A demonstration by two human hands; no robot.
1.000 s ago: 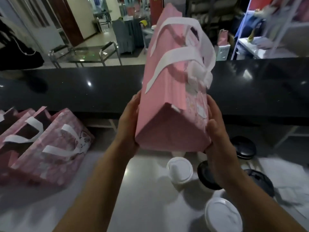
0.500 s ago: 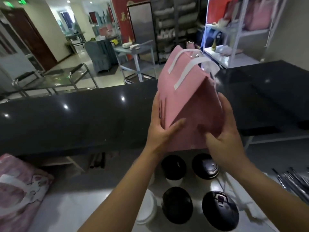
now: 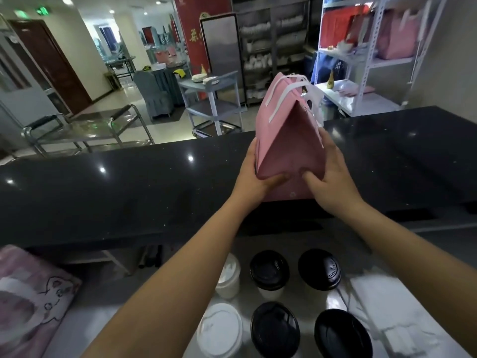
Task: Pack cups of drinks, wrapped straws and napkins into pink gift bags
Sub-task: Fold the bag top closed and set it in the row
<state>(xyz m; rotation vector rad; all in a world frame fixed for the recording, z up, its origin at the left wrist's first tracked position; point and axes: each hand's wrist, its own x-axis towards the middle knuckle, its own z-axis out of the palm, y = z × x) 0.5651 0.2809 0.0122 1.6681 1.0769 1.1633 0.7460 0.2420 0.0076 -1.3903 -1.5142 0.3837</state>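
A pink gift bag (image 3: 286, 135) with white ribbon handles stands on the raised black counter (image 3: 129, 192), its top closed. My left hand (image 3: 254, 174) grips its lower left side and my right hand (image 3: 327, 174) grips its lower right side, thumbs pressed on the near face. Below, on the lower work surface, stand several cups: black-lidded ones (image 3: 269, 271) and white-lidded ones (image 3: 220, 330). White napkins (image 3: 402, 329) lie at the lower right. No straws are clearly visible.
More pink gift bags (image 3: 33, 301) with a cat print lie at the lower left. Beyond the counter are a grey trolley (image 3: 214, 104), a metal cart (image 3: 85, 130) and white shelving (image 3: 366, 60) holding pink and red bags.
The bag has moved forward and down from mid-air onto the black counter, both hands still on it. My view has tilted, showing more cups below.
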